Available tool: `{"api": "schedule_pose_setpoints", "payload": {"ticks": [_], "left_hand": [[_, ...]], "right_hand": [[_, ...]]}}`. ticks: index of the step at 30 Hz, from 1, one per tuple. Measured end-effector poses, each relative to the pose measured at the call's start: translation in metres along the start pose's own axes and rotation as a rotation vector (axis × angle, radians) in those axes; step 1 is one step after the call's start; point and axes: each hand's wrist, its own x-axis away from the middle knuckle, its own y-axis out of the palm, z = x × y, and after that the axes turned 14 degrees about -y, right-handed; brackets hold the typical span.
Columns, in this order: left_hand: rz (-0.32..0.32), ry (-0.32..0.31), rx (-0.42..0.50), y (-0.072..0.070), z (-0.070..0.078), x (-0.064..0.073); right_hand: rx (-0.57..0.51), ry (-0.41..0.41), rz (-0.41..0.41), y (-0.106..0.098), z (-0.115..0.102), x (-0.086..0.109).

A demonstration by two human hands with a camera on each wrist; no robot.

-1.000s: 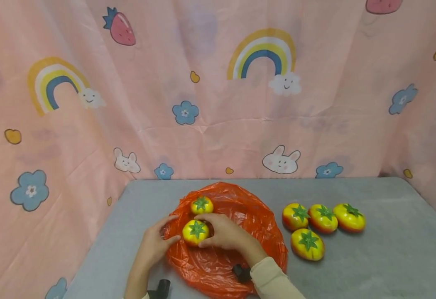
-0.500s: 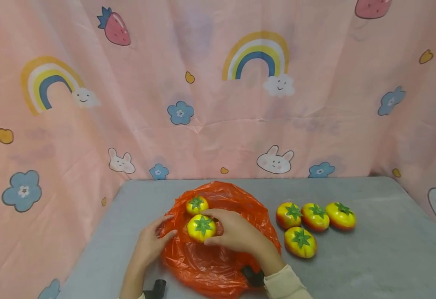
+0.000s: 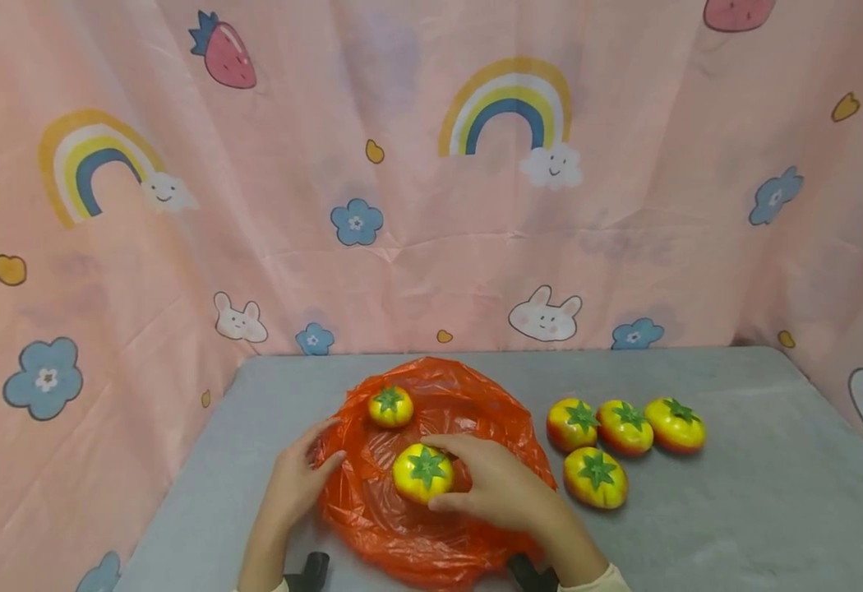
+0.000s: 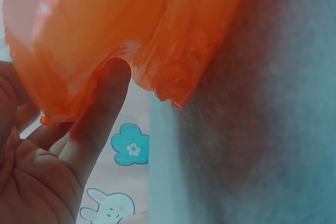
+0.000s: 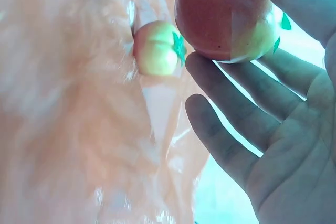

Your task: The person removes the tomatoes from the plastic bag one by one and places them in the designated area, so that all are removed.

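Note:
My right hand [image 3: 501, 485] pinches a yellow-red tomato [image 3: 422, 474] with a green star-shaped top, thumb on one side and fingers on the other. It is over the spread orange plastic bag [image 3: 431, 547]. In the right wrist view the tomato's red underside [image 5: 215, 14] shows. A second tomato [image 3: 390, 407] lies in the bag near its far left edge. At the bag's left rim, my left hand [image 3: 294, 477] has thumb and fingers apart. Close up in the left wrist view, a straight finger [image 4: 102, 108] touches the thin orange plastic [image 4: 105, 24]; some fingertips are hidden behind it.
Several more tomatoes lie together on the grey table [image 3: 757, 510] right of the bag, the nearest tomato [image 3: 596, 478] close to its edge. Black wrist mounts [image 3: 311, 570] show at the bottom. A pink patterned curtain [image 3: 431, 271] hangs behind the table.
My right hand, with the tomato, has moved right and toward me, away from the tomato in the bag. My left hand stays at the bag's left rim. The view has shifted slightly.

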Motion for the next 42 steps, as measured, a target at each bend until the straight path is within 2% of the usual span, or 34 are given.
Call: {"api": "schedule_pose_setpoints", "payload": {"ticks": [6,13,18,23,26,32,39,42], "left_hand": [[-0.005,0.02,0.001,0.002,-0.003,-0.001],[-0.023,-0.007,-0.005,0.002,-0.002,-0.002],[-0.009,-0.014,-0.027,0.003,-0.003,-0.001],[-0.021,-0.07,-0.028,0.003,-0.002,-0.001],[-0.03,-0.098,-0.026,0.003,-0.001,-0.002],[-0.024,-0.097,-0.025,0.004,0.0,-0.004],[-0.022,-0.113,-0.051,0.004,-0.001,-0.004],[-0.022,-0.118,-0.051,0.005,-0.001,-0.005]], "right_hand": [[-0.047,0.086,0.008,-0.002,0.004,0.017],[-0.071,0.156,0.012,-0.004,0.01,0.034],[-0.054,0.153,0.001,-0.004,0.014,0.044],[-0.04,0.161,-0.002,-0.004,0.016,0.053],[-0.081,0.202,0.011,-0.004,0.017,0.059],[-0.16,0.25,0.024,-0.006,0.023,0.071],[-0.111,0.229,0.049,-0.013,0.029,0.078],[-0.089,0.255,0.083,-0.019,0.031,0.081]]}}
